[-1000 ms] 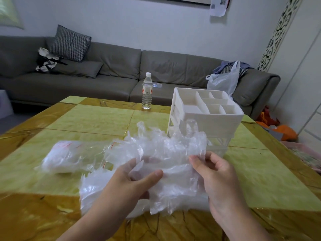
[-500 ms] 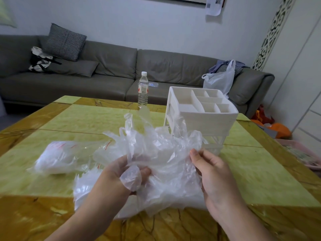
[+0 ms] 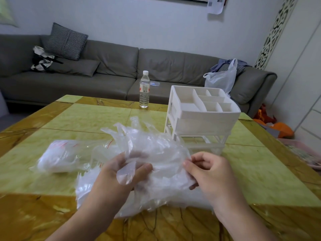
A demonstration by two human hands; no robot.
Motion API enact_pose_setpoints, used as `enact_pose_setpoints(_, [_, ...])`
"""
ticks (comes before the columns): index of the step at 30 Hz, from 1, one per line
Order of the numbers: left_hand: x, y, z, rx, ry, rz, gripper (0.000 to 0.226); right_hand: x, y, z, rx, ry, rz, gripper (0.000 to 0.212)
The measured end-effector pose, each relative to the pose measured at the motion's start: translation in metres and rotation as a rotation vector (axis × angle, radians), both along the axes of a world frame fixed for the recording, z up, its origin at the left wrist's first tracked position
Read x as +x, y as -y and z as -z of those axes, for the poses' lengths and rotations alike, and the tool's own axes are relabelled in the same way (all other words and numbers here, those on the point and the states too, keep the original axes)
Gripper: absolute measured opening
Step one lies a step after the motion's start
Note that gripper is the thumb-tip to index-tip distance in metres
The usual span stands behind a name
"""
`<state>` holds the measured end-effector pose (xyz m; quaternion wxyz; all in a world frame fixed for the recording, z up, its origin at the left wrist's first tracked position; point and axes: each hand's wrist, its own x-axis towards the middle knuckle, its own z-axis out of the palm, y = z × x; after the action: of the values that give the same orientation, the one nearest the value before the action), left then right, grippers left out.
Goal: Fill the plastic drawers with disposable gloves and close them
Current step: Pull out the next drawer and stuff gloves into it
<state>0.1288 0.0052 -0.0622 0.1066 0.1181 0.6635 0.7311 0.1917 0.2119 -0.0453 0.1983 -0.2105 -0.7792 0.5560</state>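
Disposable gloves (image 3: 156, 153): clear bunch, gripped by left hand (image 3: 119, 173), pinched by right hand (image 3: 206, 173). Plastic drawers (image 3: 203, 115) located beyond, forward-right; right hand judged nearer.

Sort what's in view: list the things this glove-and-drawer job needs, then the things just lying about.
For the job:
- bunch of clear gloves, gripped by the left hand and right hand
- glove bag lying on the table
- white drawer unit

Lying about:
- water bottle
- sofa
- checked cushion
- carrier bag on the sofa
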Motion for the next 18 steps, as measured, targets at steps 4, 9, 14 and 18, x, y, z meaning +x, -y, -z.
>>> enact_pose_setpoints(4, [-0.008,0.001,0.004,0.062,0.061,0.038,0.031,-0.002,-0.004,-0.001,-0.114,0.002,0.084,0.018])
enact_pose_setpoints(9, [-0.01,0.003,0.001,0.072,0.043,0.018,0.03,0.003,-0.024,-0.013,-0.203,-0.082,0.219,0.013])
enact_pose_setpoints(14, [-0.012,0.005,0.002,0.044,0.03,0.025,0.028,0.023,-0.044,-0.065,0.246,-0.391,0.437,0.004])
enact_pose_setpoints(18, [-0.006,0.001,0.003,-0.006,0.028,0.11,0.026,0.024,0.008,-0.086,0.977,-0.405,0.024,0.019])
